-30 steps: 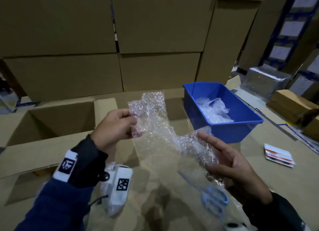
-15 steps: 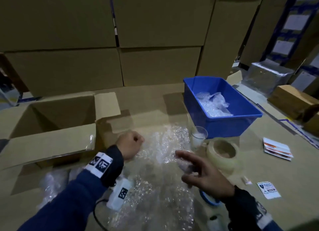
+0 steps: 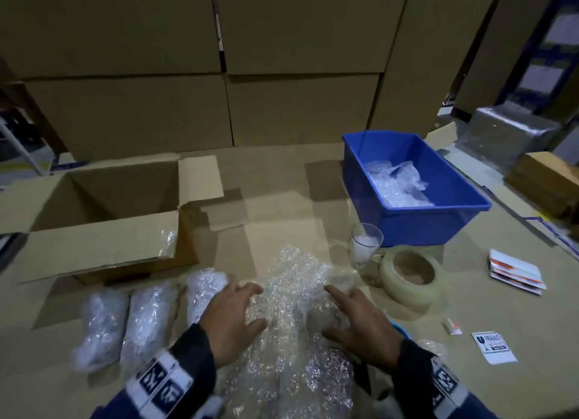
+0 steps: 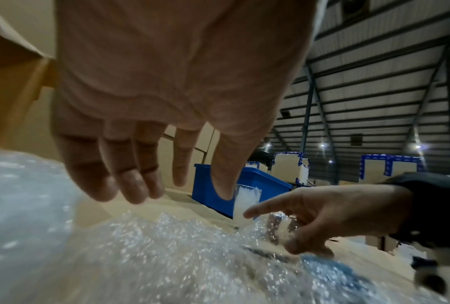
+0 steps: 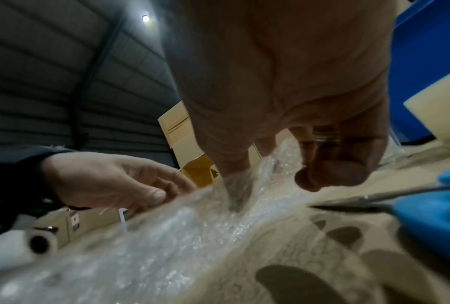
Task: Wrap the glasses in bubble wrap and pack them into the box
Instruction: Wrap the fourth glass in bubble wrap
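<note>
Scene: A person works at a cardboard-covered bench (image 3: 282,174) in a dim warehouse, both hands over a sheet of bubble wrap (image 3: 291,293).
What changed: A second ago the sheet was held up in the air between the hands; it now lies spread on the bench in front of the person, crumpled at its far end.
Left hand: The left hand (image 3: 233,318) has let go, its fingers spread wide and loose just above the sheet's left edge, gripping nothing.
Right hand: The right hand (image 3: 360,324) is likewise spread and empty, fingertips low over the sheet's right side; whether they press the wrap cannot be told.
Glass: One unwrapped glass (image 3: 365,244) stands upright just beyond the sheet, beside the tape roll (image 3: 410,276) and in front of the blue bin (image 3: 416,227), which holds more wrap.
Wrapped so far: Three wrapped bundles (image 3: 147,318) lie in a row on the bench to the left of the sheet, not yet inside the open box (image 3: 103,230).
Also here: Blue-handled scissors (image 5: 426,209) lie partly under the sheet near the right hand.
Meaning: The sheet looks laid out ready for the standing glass, likely the next thing to pick up; packing of the box has yet to start.
</note>
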`<state>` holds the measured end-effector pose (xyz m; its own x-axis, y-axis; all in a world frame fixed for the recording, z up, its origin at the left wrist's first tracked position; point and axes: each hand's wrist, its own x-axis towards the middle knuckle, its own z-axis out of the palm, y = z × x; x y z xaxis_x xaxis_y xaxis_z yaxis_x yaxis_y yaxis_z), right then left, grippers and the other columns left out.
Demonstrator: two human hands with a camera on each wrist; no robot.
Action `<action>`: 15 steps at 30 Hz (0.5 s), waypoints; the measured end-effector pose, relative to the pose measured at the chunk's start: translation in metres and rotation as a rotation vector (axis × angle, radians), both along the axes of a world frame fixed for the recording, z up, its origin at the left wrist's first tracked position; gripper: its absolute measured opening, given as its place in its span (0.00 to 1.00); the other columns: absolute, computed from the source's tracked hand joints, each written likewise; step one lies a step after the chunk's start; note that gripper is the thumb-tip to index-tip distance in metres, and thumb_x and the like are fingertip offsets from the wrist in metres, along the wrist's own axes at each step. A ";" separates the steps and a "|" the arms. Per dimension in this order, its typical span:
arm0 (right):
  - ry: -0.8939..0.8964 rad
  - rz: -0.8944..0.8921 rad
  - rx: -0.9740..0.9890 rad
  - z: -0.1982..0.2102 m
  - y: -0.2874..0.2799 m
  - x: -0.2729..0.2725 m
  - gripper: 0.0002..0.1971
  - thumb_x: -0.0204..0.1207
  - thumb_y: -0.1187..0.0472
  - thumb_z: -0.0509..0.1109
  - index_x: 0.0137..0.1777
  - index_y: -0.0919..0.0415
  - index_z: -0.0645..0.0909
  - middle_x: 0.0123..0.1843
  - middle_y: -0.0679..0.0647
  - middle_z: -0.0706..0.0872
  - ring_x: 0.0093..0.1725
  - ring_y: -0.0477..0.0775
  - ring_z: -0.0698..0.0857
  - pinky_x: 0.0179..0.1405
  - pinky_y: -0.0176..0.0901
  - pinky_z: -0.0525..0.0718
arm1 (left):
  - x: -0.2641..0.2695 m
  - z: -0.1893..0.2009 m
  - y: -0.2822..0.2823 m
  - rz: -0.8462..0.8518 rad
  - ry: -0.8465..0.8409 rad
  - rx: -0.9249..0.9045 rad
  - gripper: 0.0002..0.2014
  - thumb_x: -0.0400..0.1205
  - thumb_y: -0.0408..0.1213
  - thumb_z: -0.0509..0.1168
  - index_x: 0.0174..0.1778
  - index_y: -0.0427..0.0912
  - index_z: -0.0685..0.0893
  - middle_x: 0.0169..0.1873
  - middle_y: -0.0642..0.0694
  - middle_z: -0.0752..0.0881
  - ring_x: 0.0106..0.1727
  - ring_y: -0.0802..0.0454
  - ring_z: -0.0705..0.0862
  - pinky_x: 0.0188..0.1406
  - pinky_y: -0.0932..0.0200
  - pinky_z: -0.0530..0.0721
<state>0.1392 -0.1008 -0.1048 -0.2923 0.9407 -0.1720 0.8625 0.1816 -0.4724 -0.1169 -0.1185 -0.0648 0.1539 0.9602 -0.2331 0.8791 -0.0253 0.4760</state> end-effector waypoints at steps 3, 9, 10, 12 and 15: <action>-0.082 -0.048 0.024 0.009 -0.002 0.010 0.41 0.76 0.36 0.67 0.84 0.45 0.53 0.69 0.56 0.73 0.65 0.56 0.79 0.59 0.42 0.75 | -0.006 -0.001 -0.023 0.020 -0.043 -0.068 0.20 0.81 0.53 0.69 0.67 0.56 0.74 0.27 0.54 0.82 0.28 0.68 0.80 0.30 0.74 0.72; 0.123 -0.433 0.384 0.027 0.029 0.040 0.17 0.70 0.44 0.77 0.46 0.56 0.78 0.40 0.50 0.81 0.40 0.54 0.78 0.36 0.44 0.67 | -0.013 -0.022 -0.058 0.155 -0.004 -0.150 0.21 0.80 0.61 0.64 0.64 0.64 0.64 0.35 0.50 0.86 0.35 0.62 0.84 0.39 0.69 0.78; 0.136 -0.472 0.447 0.027 0.036 0.045 0.20 0.67 0.47 0.80 0.46 0.58 0.77 0.41 0.52 0.79 0.40 0.55 0.76 0.37 0.44 0.66 | -0.012 -0.023 -0.062 0.180 0.002 -0.142 0.23 0.80 0.62 0.64 0.67 0.64 0.63 0.39 0.51 0.86 0.36 0.62 0.82 0.39 0.69 0.77; 0.122 -0.460 0.505 0.026 0.050 0.051 0.25 0.63 0.52 0.84 0.52 0.64 0.77 0.47 0.57 0.78 0.43 0.58 0.77 0.39 0.41 0.65 | -0.008 -0.025 -0.069 0.247 0.000 -0.141 0.25 0.80 0.62 0.63 0.69 0.64 0.62 0.45 0.51 0.87 0.36 0.62 0.79 0.36 0.71 0.73; 0.205 -0.435 0.367 0.015 0.073 0.056 0.27 0.61 0.52 0.85 0.54 0.65 0.79 0.48 0.56 0.80 0.46 0.56 0.78 0.43 0.42 0.72 | -0.001 -0.029 -0.077 0.347 -0.044 -0.152 0.26 0.78 0.63 0.65 0.67 0.66 0.62 0.37 0.49 0.89 0.34 0.61 0.80 0.36 0.68 0.73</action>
